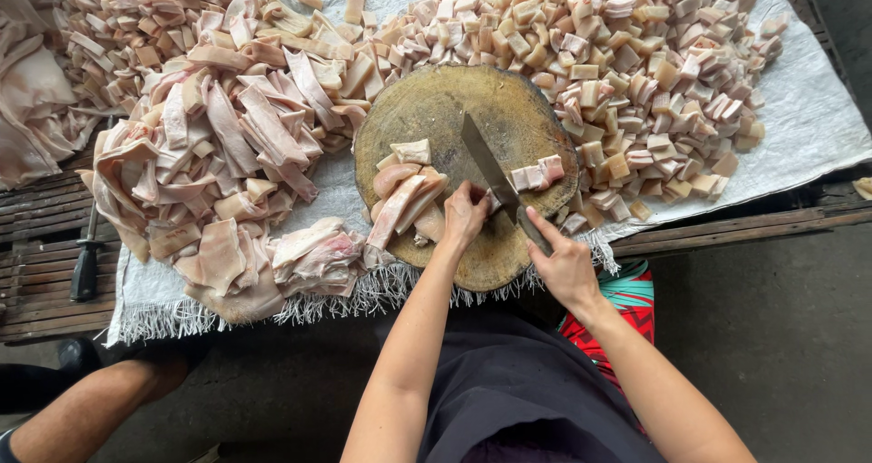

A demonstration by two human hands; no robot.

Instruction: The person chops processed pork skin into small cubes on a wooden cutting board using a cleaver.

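Pale pink strips of pork skin and fat (404, 199) lie at the middle of the frame on a round, worn wooden chopping block (427, 109), and your left hand (465, 216) presses down on their right end, fingers curled tight onto the meat. Your right hand (565, 265), lower right of the block, has its fingers wrapped around the handle of a long steel cleaver (486, 165), whose blade slants up toward the block's centre just beside your left fingertips. Right of the blade sit a few small cut cubes of pork (538, 174), touching one another. Behind the block, at the upper right of the frame, a broad heap of diced pork pieces (636, 54) covers a white fringed cloth (808, 118); at the left a pile of long uncut strips (227, 145) spreads over the same cloth. A dark-handled tool (86, 268) rests on the slatted wooden tabletop (36, 290) at the far left.
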